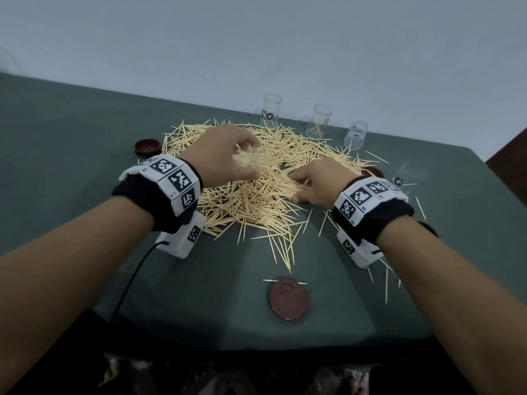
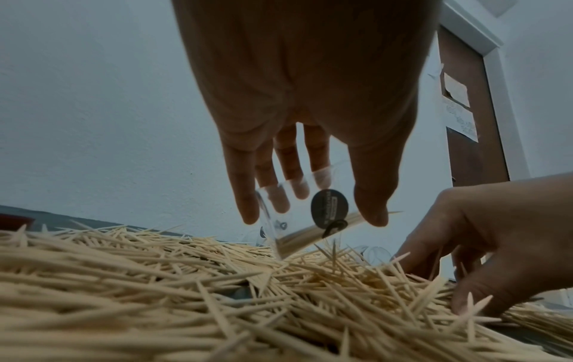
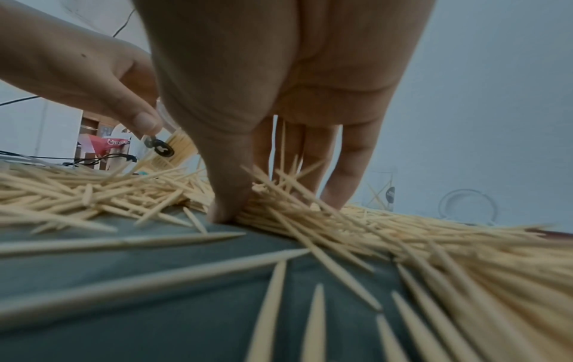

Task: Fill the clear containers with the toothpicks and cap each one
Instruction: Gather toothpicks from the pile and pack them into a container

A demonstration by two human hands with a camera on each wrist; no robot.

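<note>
Hands at the toothpick pile, centre of the frame

The left hand (image 1: 225,155) grips a tilted clear container (image 2: 305,220) partly filled above the toothpicks (image 1: 256,201); the right hand (image 1: 319,181) pinches a bundle on the bench (image 1: 71,155).

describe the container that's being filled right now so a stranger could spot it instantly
Start at the big toothpick pile in the middle of the green table. Over its far-left part, the left hand holds a clear container tilted on its side. Unlike the three upright containers by the wall, it holds a bundle of toothpicks.
</note>
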